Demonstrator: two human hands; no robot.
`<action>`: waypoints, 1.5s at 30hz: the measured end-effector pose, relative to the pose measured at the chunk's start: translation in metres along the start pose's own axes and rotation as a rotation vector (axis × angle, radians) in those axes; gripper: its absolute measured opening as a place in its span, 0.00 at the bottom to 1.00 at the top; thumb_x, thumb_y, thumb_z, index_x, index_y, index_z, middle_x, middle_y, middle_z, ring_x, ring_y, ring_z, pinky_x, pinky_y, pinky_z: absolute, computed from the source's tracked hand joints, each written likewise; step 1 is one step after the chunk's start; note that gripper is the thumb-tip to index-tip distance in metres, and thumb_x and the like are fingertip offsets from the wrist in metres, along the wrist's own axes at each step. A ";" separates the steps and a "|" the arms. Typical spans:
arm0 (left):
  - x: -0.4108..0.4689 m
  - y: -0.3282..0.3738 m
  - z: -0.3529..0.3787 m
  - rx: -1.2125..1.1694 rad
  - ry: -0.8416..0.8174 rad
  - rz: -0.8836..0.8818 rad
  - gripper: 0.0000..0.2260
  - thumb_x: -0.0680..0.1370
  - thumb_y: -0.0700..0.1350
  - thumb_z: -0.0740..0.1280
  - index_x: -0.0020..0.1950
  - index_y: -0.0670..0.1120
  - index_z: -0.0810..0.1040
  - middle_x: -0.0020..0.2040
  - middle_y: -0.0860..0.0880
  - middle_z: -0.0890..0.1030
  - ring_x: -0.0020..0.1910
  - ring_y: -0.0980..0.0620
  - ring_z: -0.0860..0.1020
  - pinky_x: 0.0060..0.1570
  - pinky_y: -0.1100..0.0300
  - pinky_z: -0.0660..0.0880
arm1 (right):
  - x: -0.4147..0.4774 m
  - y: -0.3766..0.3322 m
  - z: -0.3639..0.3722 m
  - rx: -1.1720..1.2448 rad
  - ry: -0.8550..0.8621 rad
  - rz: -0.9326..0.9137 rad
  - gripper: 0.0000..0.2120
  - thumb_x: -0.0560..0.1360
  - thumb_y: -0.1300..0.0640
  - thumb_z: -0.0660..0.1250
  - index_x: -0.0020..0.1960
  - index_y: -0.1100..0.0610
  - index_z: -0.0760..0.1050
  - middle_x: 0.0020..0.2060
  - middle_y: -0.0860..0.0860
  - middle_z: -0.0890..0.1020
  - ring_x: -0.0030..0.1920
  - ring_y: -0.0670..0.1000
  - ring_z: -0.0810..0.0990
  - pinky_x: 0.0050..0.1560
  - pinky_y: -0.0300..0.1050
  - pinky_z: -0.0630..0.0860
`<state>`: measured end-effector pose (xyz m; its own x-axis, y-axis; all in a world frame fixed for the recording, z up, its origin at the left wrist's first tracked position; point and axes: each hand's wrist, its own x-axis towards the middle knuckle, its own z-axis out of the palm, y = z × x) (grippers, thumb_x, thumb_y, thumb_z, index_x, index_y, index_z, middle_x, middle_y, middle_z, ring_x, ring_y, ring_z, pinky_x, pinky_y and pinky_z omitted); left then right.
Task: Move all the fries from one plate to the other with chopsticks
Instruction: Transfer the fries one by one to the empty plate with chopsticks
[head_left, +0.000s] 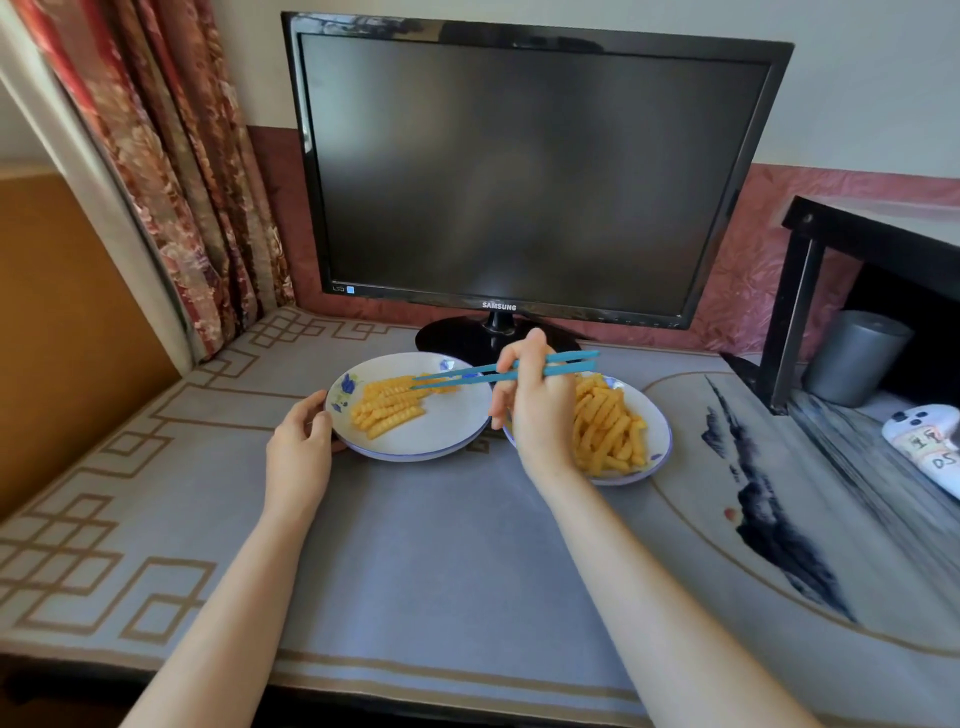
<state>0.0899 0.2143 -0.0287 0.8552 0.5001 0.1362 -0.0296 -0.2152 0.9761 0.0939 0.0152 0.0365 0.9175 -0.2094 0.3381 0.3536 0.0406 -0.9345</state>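
Clearly, the main risk sits at the tips of the blue chopsticks (498, 370), which reach out over the fries on the left plate (457, 423). Whether a fry is pinched between the tips cannot be told, since they overlap the pile. If one is held, the ridged, stiff sticks could twist out of a light pinch and fall onto the grey table mat (441, 545) between the plates. A push with the tips could also scatter the neat row of fries (387, 408) or nudge the left plate, whose near right edge overlaps the right plate (657, 441).

The right hand (535, 410) is closed around the chopsticks near their thick ends, fingers curled and the index finger raised over the upper stick; it hovers above the gap between the two plates. The left hand (301, 441) is loosely curled, its fingers touching the left rim of the left plate as if steadying it, gripping nothing else.

Fries lie on both plates: a tidy group on the left one, a looser heap (610, 434) on the right, so the transfer looks partway done.
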 end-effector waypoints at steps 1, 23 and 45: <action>0.000 0.000 0.000 0.000 0.000 0.000 0.16 0.82 0.39 0.55 0.69 0.43 0.72 0.58 0.47 0.79 0.42 0.53 0.80 0.40 0.68 0.71 | 0.000 0.003 0.003 -0.019 -0.016 0.003 0.22 0.84 0.51 0.51 0.36 0.57 0.71 0.20 0.57 0.71 0.19 0.51 0.68 0.22 0.38 0.66; 0.003 -0.002 -0.001 -0.015 0.000 0.000 0.17 0.82 0.39 0.55 0.69 0.43 0.73 0.56 0.48 0.79 0.42 0.60 0.79 0.52 0.57 0.74 | 0.010 -0.043 -0.113 -0.087 0.191 -0.110 0.21 0.83 0.55 0.51 0.35 0.59 0.71 0.17 0.54 0.68 0.17 0.50 0.66 0.19 0.34 0.60; 0.003 -0.003 0.000 -0.029 -0.005 0.000 0.17 0.82 0.38 0.55 0.69 0.43 0.72 0.58 0.46 0.79 0.43 0.54 0.80 0.52 0.56 0.75 | 0.011 -0.031 -0.135 -0.210 0.238 -0.063 0.22 0.84 0.52 0.51 0.35 0.58 0.70 0.16 0.53 0.71 0.17 0.49 0.67 0.21 0.35 0.64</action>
<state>0.0927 0.2165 -0.0312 0.8579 0.4957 0.1354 -0.0446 -0.1908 0.9806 0.0687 -0.1199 0.0547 0.8177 -0.4290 0.3839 0.3404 -0.1774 -0.9234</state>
